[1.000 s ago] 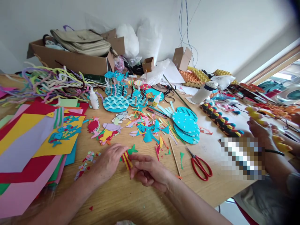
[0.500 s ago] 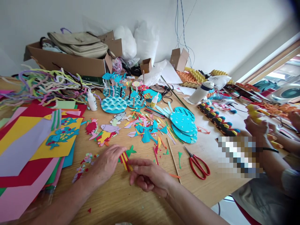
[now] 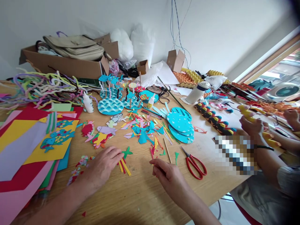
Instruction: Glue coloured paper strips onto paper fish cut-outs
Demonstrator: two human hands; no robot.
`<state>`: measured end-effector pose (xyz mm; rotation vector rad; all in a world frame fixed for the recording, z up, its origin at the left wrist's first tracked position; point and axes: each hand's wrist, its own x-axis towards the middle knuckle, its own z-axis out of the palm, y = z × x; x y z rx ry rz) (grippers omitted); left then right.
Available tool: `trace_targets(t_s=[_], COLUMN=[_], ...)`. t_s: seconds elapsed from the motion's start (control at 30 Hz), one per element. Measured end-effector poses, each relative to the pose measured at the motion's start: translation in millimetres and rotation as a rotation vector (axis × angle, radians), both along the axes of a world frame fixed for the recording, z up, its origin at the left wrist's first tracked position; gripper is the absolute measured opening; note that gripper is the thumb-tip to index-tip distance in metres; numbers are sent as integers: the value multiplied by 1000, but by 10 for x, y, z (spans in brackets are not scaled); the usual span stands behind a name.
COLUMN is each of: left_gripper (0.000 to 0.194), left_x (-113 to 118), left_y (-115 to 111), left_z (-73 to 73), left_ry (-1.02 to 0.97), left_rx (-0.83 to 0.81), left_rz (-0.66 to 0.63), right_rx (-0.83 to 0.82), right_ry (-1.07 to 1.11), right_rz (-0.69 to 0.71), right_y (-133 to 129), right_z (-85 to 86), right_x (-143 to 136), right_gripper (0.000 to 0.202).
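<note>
My left hand is low over the table with its fingers together, holding a green paper fish against the wood. The fish's tail shows past the fingertips, and most of its body is under my fingers. Narrow yellow and red paper strips stick out below that hand. To the right, my right hand has its fingers bent and pressed together beside small red and green paper scraps. Whatever is between its fingertips, if anything, is hidden. A thin wooden stick runs behind this hand. Red-handled scissors lie open beyond it.
Coloured paper sheets are stacked at left, near cut paper fish. Blue paper discs, a white glue bottle and pipe cleaners lie farther back. At right, another person's hand holds a yellow piece.
My right hand has moved right, away from the paper strips, and its fingers have curled in. My left hand stays at the green fish, now lying flatter over it. The view has shifted slightly.
</note>
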<state>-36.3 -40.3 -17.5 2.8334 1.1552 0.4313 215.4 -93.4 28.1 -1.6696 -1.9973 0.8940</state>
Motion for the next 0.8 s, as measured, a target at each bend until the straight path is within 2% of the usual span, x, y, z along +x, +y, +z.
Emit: trace_targets(t_s=[0.13,0.27,0.4,0.57,0.67,0.8], left_gripper=[49,48,53,55,50,40], left_x=[19,20,18,21,9,-22], left_y=[-17,-9,36,105,113,81], left_z=[-74,-75,-18,32,57,102], left_ry=[128,149,13,-155,-211,-242], left_rx=[21,-13,-115,-234,-215,-105], left_rz=[33,34,75,73,62,54], right_rx=[30,15,30,77,80,77], right_ry=[-61,-89,-107,-173,-243,-264], right_rz=[56,73,122,275,322,263], right_y=[29,52,105,234,295,367], right_z=[14,8,43,140,162,141], right_x=[-2,-28,-108,-336,-418,-329], right_gripper=[26,25,27,33,30,28])
